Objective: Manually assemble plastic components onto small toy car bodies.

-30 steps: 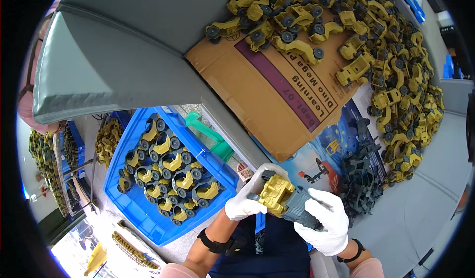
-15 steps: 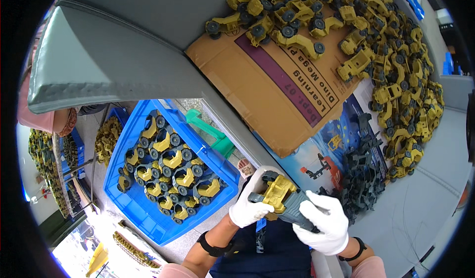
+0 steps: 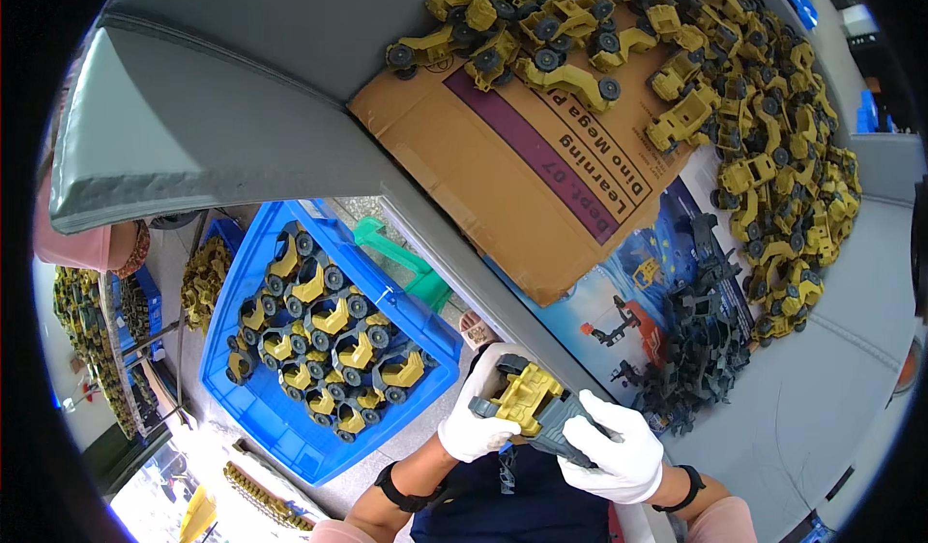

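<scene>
In front of my body I hold a toy truck with a yellow chassis [image 3: 525,397] and black wheels. My left hand [image 3: 478,410], in a white glove, is closed around its wheeled end. At the other end, a ribbed dark grey truck bed [image 3: 558,427] sits against the yellow part. My right hand [image 3: 619,454], also gloved, grips this grey bed, with the thumb and fingers along its sides. Whether the bed is fully joined to the chassis, I cannot tell. A heap of loose dark grey plastic parts [image 3: 698,335] lies just beyond my right hand.
Many yellow toy chassis [image 3: 773,157] are piled on the grey table's far right, some on a flattened cardboard box [image 3: 512,185]. A blue crate [image 3: 280,442] at left holds rows of yellow-and-grey trucks [image 3: 329,321]. A green stool [image 3: 406,263] stands beside it. Another person's arm [image 3: 87,243] shows far left.
The whole view has shifted slightly. Both hands keep hold of the toy truck, and my right hand's fingers have moved a little on the grey bed.
</scene>
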{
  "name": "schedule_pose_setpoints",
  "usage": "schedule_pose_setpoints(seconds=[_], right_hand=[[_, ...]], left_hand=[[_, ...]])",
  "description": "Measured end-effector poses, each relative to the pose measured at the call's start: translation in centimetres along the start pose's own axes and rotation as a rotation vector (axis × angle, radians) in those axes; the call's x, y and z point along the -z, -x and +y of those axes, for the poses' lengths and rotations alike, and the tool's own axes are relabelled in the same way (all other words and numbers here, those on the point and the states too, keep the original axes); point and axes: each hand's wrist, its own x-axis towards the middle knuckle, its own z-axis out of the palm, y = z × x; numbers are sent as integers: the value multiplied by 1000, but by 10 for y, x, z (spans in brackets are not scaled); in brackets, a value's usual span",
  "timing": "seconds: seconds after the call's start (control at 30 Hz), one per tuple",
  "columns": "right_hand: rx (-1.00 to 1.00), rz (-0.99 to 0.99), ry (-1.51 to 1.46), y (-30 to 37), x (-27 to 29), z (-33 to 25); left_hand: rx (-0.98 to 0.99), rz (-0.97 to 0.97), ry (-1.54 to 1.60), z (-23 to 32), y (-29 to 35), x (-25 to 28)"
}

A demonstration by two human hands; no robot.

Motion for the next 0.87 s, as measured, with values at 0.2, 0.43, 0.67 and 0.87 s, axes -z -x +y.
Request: schedule_pose_setpoints(seconds=[0.2, 0.43, 0.67, 0.87], right_hand=[[155, 128, 157, -7, 3, -2], [80, 149, 79, -15, 5, -13], [99, 159, 27, -6, -12, 3], [238, 153, 57, -10, -22, 16]], left_hand=[[20, -41, 2, 4, 0, 3], [-27, 19, -12, -11, 3, 8], [105, 142, 179, -31, 19, 6], [120, 115, 141, -30, 21, 10]])
